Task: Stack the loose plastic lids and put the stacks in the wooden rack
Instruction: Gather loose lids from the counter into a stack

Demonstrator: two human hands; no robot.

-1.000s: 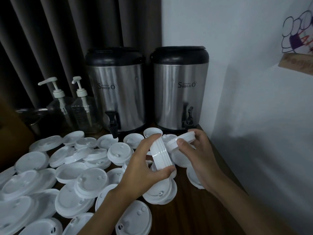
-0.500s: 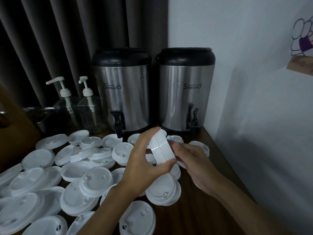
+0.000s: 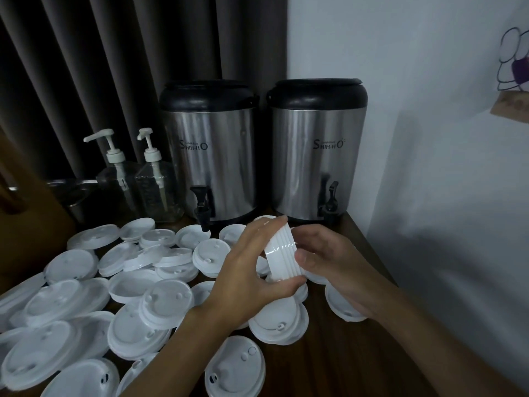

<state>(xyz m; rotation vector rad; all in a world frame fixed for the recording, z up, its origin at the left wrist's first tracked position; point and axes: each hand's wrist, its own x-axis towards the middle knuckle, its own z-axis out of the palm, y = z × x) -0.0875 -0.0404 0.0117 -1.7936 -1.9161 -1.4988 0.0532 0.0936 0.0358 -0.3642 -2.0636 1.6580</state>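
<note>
1. Now noted at the fingertips: stack of lids [image 3: 282, 255] gripped on edge by the left hand [image 3: 246, 276], thumb under the lower rim, curled fingers over the upper rim. Tilted, ribbed side toward the camera, several nested rims countable.
2. Seen against the stack's right face: right hand [image 3: 329, 265], fingers curled behind it, thumb laid on the near rim. Holding it, not spread.
3. Held clear of the table [image 3: 343, 365], above the right end of the spread of lids, just in front of the two urns.
4. Below and left of the hands: loose lids [image 3: 160, 299], white, many, overlapping, some dome up and some hollow up. Spread over the left and middle of the dark wood, with a few under the right wrist.
5. Behind the lids: left urn [image 3: 211, 156] and right urn [image 3: 317, 156], steel with black tops, side by side, taps facing forward, both marked "SHIH-HO".
6. Left of the urns: two clear pump bottles [image 3: 156, 184], close together. Touching or just apart, cannot tell.
7. Farthest back: dark pleated curtain [image 3: 114, 67] on the left, white wall [image 3: 429, 138] on the right. Drawing [image 3: 512, 61] high on the wall, cut off by the frame edge.
</note>
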